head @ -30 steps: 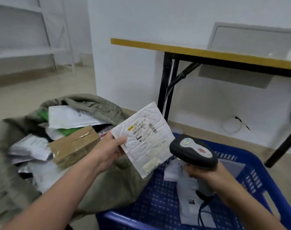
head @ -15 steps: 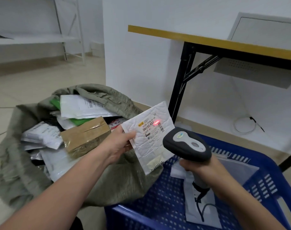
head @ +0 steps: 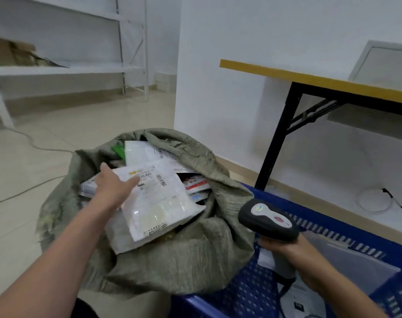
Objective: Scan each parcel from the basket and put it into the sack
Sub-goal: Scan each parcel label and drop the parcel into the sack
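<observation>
Since a sec ago the white bubble mailer (head: 158,198) has gone from held up in front of the scanner (head: 268,220) to lying label-up on the pile in the sack (head: 184,260). L arm swung over w/ it, and the red scan dot is off the label.

Now the left grip (head: 114,191) is spread, fingers straight, thumb lying on the mailer's left edge: touching, not pinching, prob letting go. Meanwhile the right grip (head: 294,255) is curled round the scanner handle, over the basket (head: 248,292).

Handling, my guess: the mailer is light, padded and bends easily, w/ a slightly slick skin, and doesn't look fragile. Best taken by an edge or corner, thumb on top, label kept clear. Its lower corner reaches toward the sack's near rim, so it could slide.

Containers: the sack is near full.
- a barcode mailer (head: 145,152) toward the back
- a green packet (head: 117,149) beside that
- red-and-white packets (head: 195,183) under the new one

The basket still has at least 2 flat pale parcels: a grey-white parcel (head: 356,265) toward the far wall and a bottom parcel (head: 296,304) by the scanner cable. So more to scan.
</observation>
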